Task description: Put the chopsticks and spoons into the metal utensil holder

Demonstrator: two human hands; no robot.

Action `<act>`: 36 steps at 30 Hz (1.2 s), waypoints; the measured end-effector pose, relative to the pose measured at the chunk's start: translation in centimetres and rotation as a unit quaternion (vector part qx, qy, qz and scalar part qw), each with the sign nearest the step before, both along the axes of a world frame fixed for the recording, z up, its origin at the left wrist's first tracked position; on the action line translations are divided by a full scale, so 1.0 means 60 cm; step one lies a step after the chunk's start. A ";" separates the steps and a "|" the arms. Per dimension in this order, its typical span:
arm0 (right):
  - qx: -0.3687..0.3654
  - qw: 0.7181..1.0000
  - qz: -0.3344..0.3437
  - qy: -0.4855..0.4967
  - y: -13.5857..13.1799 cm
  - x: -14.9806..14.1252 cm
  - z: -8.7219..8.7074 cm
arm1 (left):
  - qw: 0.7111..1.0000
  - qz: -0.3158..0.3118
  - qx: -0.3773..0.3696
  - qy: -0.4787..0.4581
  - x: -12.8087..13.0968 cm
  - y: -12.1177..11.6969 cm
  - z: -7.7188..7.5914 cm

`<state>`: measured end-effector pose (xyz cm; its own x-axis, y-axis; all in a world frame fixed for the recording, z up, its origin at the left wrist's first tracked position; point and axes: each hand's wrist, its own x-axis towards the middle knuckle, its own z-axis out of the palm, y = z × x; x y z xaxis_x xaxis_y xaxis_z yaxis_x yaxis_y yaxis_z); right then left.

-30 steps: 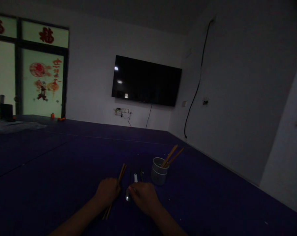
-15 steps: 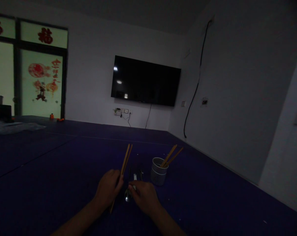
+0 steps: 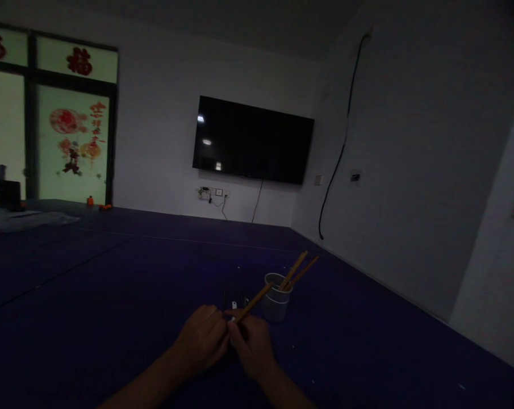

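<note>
My left hand is closed, its fingers curled around the lower part of a pair of chopsticks. Against it, my right hand has thumb and forefinger closed on the same chopsticks, which slant up and right toward the rim of a grey cup. Their lower ends are hidden by the hands. More wooden chopsticks lean inside the cup. Just beyond my fingers, the white handle end of a spoon shows; its bowl is covered. Dark thin utensils lie on either side of it, too dim to name.
A purple tabletop stretches to the back wall, with a seam across it. Clear plastic sheeting and small orange items lie at the far left. A television hangs on the wall; a black cable dangles at right.
My left hand has moved right, up to my right hand. The chopsticks, earlier steep in the left hand, now tilt right, with the right hand on them too. The cup stays put.
</note>
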<state>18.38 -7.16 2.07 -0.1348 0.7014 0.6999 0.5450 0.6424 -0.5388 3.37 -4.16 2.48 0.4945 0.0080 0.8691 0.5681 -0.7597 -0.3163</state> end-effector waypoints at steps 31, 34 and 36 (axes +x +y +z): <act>0.167 0.962 -0.202 -0.079 0.019 0.028 0.012 | 0.967 -0.010 -0.243 0.077 -0.010 0.019 -0.040; 0.144 0.967 -0.196 -0.070 0.018 0.027 0.011 | 0.961 -0.006 -0.269 0.071 -0.010 0.024 -0.041; 0.119 0.973 -0.188 -0.065 0.017 0.026 0.013 | 0.956 -0.004 -0.284 0.069 -0.010 0.025 -0.041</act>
<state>19.94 -6.14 2.84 0.0013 0.5388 0.8425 0.8194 0.4824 -0.3097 2.79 -2.65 0.01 0.6059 0.4545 0.6529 0.5436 -0.8358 0.0774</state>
